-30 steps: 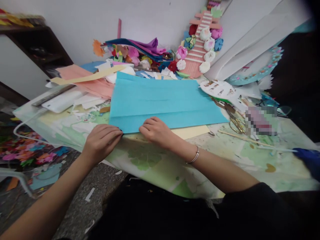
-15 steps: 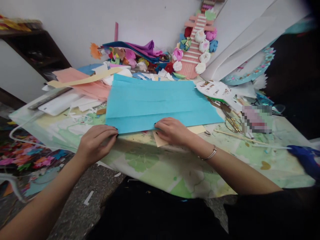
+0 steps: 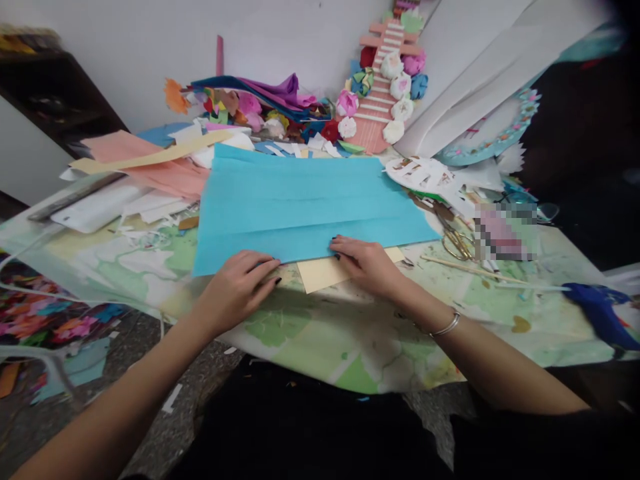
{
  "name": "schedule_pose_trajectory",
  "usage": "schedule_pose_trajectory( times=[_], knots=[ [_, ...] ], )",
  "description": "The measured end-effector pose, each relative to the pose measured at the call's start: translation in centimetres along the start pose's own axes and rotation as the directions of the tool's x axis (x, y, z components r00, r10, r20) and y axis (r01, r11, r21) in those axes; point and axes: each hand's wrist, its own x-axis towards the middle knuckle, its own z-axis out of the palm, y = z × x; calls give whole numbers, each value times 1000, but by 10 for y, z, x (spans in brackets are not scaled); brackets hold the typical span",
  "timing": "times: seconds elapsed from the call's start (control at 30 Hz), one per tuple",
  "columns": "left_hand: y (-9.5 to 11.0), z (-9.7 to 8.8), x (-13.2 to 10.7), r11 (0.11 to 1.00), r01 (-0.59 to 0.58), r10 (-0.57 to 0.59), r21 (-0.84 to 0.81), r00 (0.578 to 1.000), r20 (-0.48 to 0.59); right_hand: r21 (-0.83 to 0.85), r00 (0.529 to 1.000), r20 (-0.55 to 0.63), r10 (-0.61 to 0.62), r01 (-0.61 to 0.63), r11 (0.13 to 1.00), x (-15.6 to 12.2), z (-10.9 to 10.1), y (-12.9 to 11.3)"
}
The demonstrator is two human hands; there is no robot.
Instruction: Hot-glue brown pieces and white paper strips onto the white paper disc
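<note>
A wide blue sheet of paper (image 3: 300,193), marked with long horizontal creases, lies flat on the table in front of me. My left hand (image 3: 243,283) is at its near edge, left of the middle, with the fingers on top and the thumb below the edge. Farther right along that same edge, my right hand (image 3: 367,263) pinches the paper between thumb and fingers. A cream piece of paper (image 3: 317,273) pokes out from beneath the blue sheet, between the hands and a little past the right one.
Gold-handled scissors (image 3: 457,243), a thin wooden stick (image 3: 470,268) and a blue glue gun (image 3: 603,313) lie to the right. Peach paper (image 3: 145,160) and scraps crowd the left. Behind stands a pink guitar-shaped craft (image 3: 377,110) with paper flowers.
My left hand has slid right along the near edge, away from the sheet's left corner. My right hand has shifted slightly right. The view has turned a little.
</note>
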Motion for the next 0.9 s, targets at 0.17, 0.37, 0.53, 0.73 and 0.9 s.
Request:
schedule_pose_trajectory(
  times=[0.17,0.37,0.53,0.73,0.9],
  knots=[
    [1,-2,-10,999,-29,28,34,999,18,-145,991,130,-24,43,988,-27,-14,10],
    [13,-7,5,954,-65,0,291,976,219,-243,973,225,46,10,970,-34,-24,7],
    [21,-16,33,934,-134,-28,332,897,441,-307,954,297,28,67,949,-30,-30,-1],
    [-4,-26,35,980,-136,41,143,850,525,-319,945,327,3,108,942,-28,-36,-5],
    [-25,-35,17,989,-148,127,4,866,483,-301,947,321,12,90,949,-29,-34,-1]
  ],
)
